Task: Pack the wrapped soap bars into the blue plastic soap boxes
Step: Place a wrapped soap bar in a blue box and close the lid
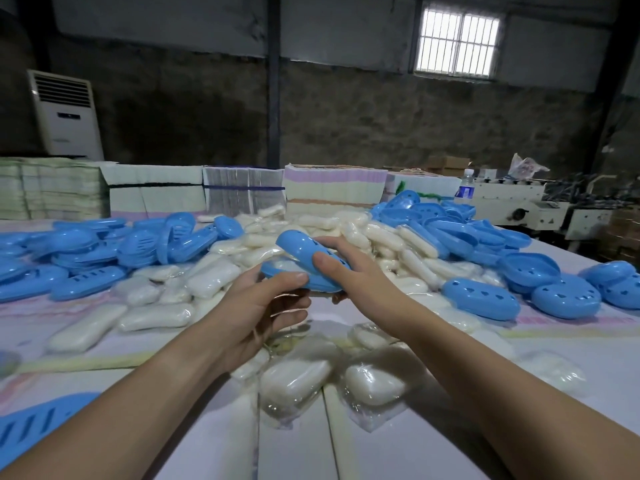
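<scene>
Both my hands hold one blue plastic soap box (298,244) above the middle of the table. My left hand (256,306) grips its near lower half, thumb on top. My right hand (349,268) grips the lid with holes, thumb on its near side and fingers over the far side. The lid stands tilted open, and a pale wrapped soap bar (284,264) shows inside the lower half. Several wrapped soap bars (294,379) lie on the table just below my hands, and a big heap of them (377,233) lies behind.
Piles of blue box halves lie at the left (86,251) and closed boxes at the right (481,297). One blue lid (31,424) sits at the near left edge. Stacks of flat cartons (156,192) line the table's far side. A water bottle (465,188) stands far right.
</scene>
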Available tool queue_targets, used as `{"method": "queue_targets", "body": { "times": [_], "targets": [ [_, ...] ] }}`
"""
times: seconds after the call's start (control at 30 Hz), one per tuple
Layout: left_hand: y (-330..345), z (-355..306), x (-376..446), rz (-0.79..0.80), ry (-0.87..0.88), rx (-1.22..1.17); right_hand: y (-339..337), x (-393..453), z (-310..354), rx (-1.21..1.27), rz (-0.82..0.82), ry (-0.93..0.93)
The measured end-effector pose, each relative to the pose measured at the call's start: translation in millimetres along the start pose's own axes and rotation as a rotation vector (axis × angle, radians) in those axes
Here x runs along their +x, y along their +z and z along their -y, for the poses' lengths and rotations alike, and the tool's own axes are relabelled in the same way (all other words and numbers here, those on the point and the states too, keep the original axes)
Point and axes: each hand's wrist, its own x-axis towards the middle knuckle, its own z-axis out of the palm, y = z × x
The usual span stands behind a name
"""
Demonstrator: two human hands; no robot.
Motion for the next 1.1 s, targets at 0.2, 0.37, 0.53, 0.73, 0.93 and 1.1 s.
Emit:
{"method": "queue_targets", "body": {
  "times": [0.2, 0.37, 0.53, 0.73, 0.93, 1.1],
  "targets": [
    [3.8, 1.1, -0.2, -0.013, 0.028, 0.046, 3.6, -0.1, -1.7, -0.030, -0.003, 0.037],
    [4.2, 2.0, 0.5, -0.004, 0.017, 0.116, 6.4, -1.6, -1.1, -0.061, -0.018, 0.030],
    [3.5, 1.4, -0.4, 0.063, 0.003, 0.222, 1.7, -5.1, 1.2, -0.103, 0.017, -0.008],
    [-0.9, 1.5, -2.1, 0.128, -0.001, 0.263, -0.9, -5.6, 4.3, -0.185, 0.062, -0.033],
    [-3.3, 1.6, -1.1, 0.155, -0.008, 0.309, -1.0, -5.5, 5.3, -0.199, 0.079, -0.044],
    [-3.1, 1.5, -1.7, 0.165, -0.021, 0.337, -3.1, -6.5, 6.7, -0.264, 0.140, -0.029]
  ]
}}
